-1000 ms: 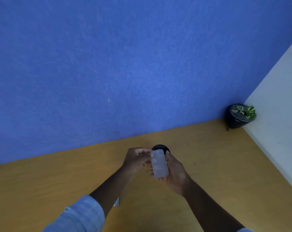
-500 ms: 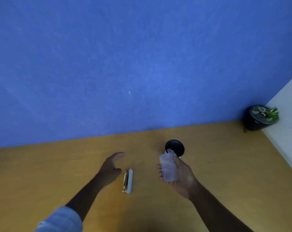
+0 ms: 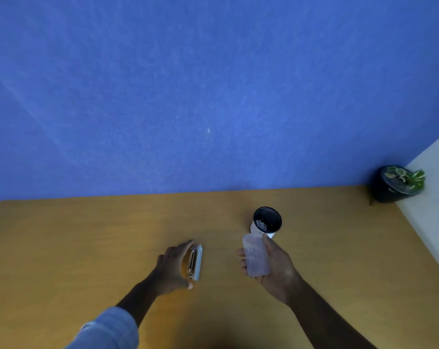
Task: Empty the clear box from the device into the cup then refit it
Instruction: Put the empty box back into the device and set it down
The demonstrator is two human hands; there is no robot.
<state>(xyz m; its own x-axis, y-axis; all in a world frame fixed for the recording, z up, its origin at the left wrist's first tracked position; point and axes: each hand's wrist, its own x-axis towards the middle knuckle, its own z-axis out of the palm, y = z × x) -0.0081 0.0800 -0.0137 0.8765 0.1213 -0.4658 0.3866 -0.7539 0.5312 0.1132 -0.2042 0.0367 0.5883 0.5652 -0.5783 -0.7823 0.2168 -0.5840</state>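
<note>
My right hand (image 3: 276, 268) holds the clear plastic box (image 3: 255, 256), tilted with its far end at the near rim of the cup (image 3: 266, 221). The cup is white outside and dark inside, and small pale bits lie in it. The device (image 3: 196, 263), a slim silver and pale blue piece, stands on its edge on the wooden table (image 3: 87, 248). My left hand (image 3: 174, 267) cups the device from its left side, with fingers at both of its ends.
A black pot with a green plant (image 3: 395, 183) sits in the far right corner, where a blue wall (image 3: 213, 96) meets a white wall (image 3: 434, 192). The blue wall runs along the table's far edge.
My hands have parted. The device went down on the table, my left hand let go and then closed on it again. My right hand brought the box to the cup's rim.
</note>
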